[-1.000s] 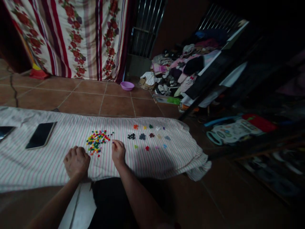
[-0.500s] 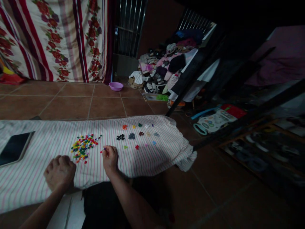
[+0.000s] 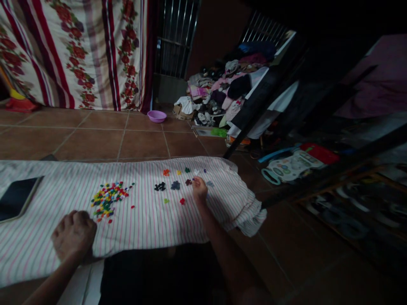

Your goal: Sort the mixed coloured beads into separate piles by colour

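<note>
A mixed heap of small coloured pieces (image 3: 110,197) lies on the striped cloth (image 3: 149,228). My left hand (image 3: 73,233) rests on the cloth just below the heap, fingers curled, and what it holds, if anything, is hidden. Over the small sorted piles at the right is my right hand (image 3: 199,189), its fingertips pinched on a tiny dark blue piece (image 3: 193,179). Near it lie brown (image 3: 188,182), grey (image 3: 175,185), black (image 3: 160,186), white (image 3: 196,172) and red (image 3: 182,201) piles. One red piece (image 3: 132,206) sits alone right of the heap.
A dark phone (image 3: 19,198) lies on the cloth at the left. Beyond are a purple basin (image 3: 157,116) on the tiled floor, heaped clothes (image 3: 219,89) and a flowered curtain (image 3: 104,55). A toy panel (image 3: 291,163) and a shoe rack (image 3: 352,199) stand at the right.
My right hand has moved right, from beside the mixed heap to the sorted piles, carrying the dark blue piece. A red piece now lies alone on the cloth. The view has shifted slightly.
</note>
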`<state>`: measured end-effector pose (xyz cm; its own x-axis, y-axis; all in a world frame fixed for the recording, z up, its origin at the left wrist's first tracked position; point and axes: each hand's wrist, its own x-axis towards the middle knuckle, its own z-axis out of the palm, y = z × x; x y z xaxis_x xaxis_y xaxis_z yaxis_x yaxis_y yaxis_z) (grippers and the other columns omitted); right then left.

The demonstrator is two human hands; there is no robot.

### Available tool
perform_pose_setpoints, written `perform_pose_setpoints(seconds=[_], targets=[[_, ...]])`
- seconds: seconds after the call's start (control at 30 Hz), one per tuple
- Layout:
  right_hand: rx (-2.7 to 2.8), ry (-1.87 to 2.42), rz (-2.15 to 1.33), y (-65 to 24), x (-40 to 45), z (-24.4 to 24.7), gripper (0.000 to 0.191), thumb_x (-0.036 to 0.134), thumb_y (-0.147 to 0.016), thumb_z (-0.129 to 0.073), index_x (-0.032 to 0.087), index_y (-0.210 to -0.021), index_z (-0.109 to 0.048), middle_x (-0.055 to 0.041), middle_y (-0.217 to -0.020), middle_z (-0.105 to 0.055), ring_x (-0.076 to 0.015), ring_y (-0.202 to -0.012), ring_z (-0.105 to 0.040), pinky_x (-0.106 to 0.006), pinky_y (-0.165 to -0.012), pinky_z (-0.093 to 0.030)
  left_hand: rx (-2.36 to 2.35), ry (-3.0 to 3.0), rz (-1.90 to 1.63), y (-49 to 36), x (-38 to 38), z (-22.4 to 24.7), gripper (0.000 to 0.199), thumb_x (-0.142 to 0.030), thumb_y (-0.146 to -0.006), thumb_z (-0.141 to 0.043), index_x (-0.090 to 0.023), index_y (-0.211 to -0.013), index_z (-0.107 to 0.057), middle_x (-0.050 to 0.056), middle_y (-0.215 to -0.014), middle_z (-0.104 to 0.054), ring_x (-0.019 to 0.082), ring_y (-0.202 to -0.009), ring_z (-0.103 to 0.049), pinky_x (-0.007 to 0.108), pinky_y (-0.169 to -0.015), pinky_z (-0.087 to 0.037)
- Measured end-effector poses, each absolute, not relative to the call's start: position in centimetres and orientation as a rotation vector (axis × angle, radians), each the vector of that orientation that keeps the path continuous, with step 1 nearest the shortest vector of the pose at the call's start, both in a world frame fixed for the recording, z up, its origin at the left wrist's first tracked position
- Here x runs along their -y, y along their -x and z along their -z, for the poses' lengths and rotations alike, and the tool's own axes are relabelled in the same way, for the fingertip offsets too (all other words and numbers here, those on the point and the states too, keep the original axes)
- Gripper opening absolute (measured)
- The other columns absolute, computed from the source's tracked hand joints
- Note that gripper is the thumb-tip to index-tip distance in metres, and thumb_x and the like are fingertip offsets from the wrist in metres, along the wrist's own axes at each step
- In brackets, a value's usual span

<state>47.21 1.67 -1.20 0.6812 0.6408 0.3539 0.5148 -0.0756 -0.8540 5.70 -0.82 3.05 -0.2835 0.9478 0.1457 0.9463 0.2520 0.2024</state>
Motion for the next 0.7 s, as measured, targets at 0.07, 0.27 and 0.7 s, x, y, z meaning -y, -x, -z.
perform_pose_setpoints(seconds=[0.07, 0.27, 0.7], targets=[[0.907, 1.765, -0.119, -50.5, -2.1, 0.7, 0.033, 0.027, -0.076, -0.047, 0.014, -0.097, -0.068, -0.0123, -0.095, -0.073, -0.0194, -0.086, -0.069, -0.031, -0.083, -0.053, -2.483, -1.871, -0.392, -5.6, 0.7, -2.8, 0.035, -0.033, -0.09, -0.032, -0.014, -0.102, -0.06, 0.018, -0.119, -0.06, 0.035, -0.116, -0.054, 0.047, -0.094, -0.043], [0.768, 2.008, -0.069, -56.5, -3.7, 0.0, 0.034, 0.02, -0.069, -0.046, 0.014, -0.092, -0.07, -0.0108, -0.089, -0.074, -0.0213, -0.086, -0.069, -0.031, -0.082, -0.053, -2.525, -1.86, -0.379, -5.5, 0.4, -2.3, 0.031, -0.031, -0.089, -0.035, -0.017, -0.101, -0.06, 0.016, -0.118, -0.062, 0.033, -0.112, -0.056, 0.047, -0.092, -0.044], [0.864, 2.17, -0.13, -60.3, -7.6, 0.4, 0.025, 0.011, -0.068, -0.053, 0.017, -0.082, -0.072, -0.0074, -0.082, -0.074, -0.0199, -0.084, -0.069, -0.029, -0.082, -0.052, -2.563, -1.805, -0.391, -5.5, 0.0, -1.5, 0.033, -0.027, -0.088, -0.037, -0.016, -0.111, -0.058, 0.016, -0.133, -0.057, 0.034, -0.121, -0.052, 0.049, -0.096, -0.043]])
